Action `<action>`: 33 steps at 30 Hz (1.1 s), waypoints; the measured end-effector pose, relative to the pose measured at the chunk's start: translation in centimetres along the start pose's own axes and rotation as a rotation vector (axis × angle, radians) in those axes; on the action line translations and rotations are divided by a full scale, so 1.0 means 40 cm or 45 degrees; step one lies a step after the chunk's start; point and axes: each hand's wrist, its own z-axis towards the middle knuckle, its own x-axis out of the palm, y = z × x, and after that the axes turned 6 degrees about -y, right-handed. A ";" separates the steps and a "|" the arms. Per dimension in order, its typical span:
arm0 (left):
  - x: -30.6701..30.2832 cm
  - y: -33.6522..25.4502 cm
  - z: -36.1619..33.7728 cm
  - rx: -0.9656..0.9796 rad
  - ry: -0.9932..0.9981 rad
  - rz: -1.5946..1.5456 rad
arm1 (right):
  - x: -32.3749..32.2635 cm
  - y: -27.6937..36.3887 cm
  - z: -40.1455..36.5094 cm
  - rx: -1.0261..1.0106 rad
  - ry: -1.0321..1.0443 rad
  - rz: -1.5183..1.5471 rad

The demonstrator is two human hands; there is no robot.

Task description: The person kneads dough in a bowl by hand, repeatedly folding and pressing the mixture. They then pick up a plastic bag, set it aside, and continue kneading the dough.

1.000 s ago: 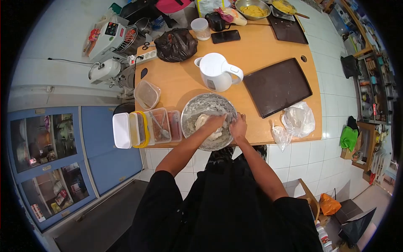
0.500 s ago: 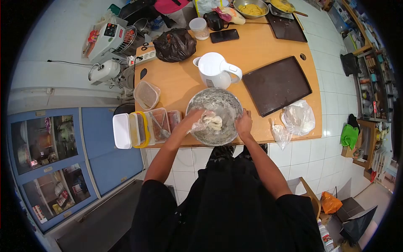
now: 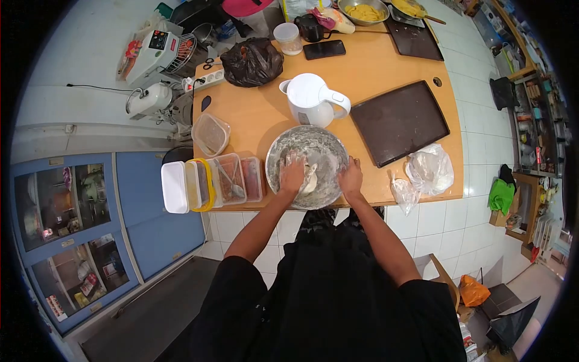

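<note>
A round mixing bowl (image 3: 329, 151), its inside smeared with flour and paste, stands at the table's near edge. Inside it, my left hand (image 3: 292, 173) lies palm down with fingers stretched out and floury. A pale lump of dough (image 3: 310, 180) rests at the bottom, right beside that hand's thumb side. My right hand (image 3: 350, 179) is closed on the bowl's right rim; its fingertips are partly hidden. Just behind the bowl stands a white electric kettle (image 3: 310, 99), its handle pointing right.
To the left are lidded plastic containers (image 3: 229, 181) and a square tub (image 3: 211, 134). A dark baking tray (image 3: 401, 123) and clear plastic bags (image 3: 430, 169) lie at right. Farther back are a black plastic bag (image 3: 251, 62), a phone (image 3: 324, 49) and a jar (image 3: 287, 39).
My left hand has turned from gathering the dough to lying flat with fingers extended, and the dough now sits lower beside it. My right hand stays on the rim.
</note>
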 end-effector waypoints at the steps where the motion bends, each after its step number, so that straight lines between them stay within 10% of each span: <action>1: -0.005 -0.006 0.022 -0.010 0.102 -0.061 | -0.005 0.000 0.004 -0.016 0.001 0.010; 9: 0.077 -0.047 0.135 0.181 0.198 -0.072 | 0.003 -0.013 0.004 -0.053 -0.023 0.008; 16: 0.153 -0.041 0.213 -0.287 0.245 -0.306 | 0.015 -0.003 -0.010 -0.005 -0.114 0.052; 17: 0.160 -0.026 0.194 -0.769 0.107 -1.263 | 0.021 -0.004 -0.014 0.015 -0.111 0.057; 20: 0.081 0.040 0.194 -0.341 0.715 -1.529 | 0.021 -0.007 -0.015 0.062 -0.092 0.052; 24: -0.103 0.012 0.113 0.291 0.530 -0.733 | 0.028 -0.006 -0.014 0.087 -0.059 0.045; 29: -0.111 -0.040 0.050 -0.461 0.536 -0.560 | 0.022 -0.003 -0.017 0.073 -0.065 0.044; 33: -0.034 -0.013 0.025 -0.273 0.247 -0.277 | 0.030 -0.002 -0.016 0.027 -0.070 0.016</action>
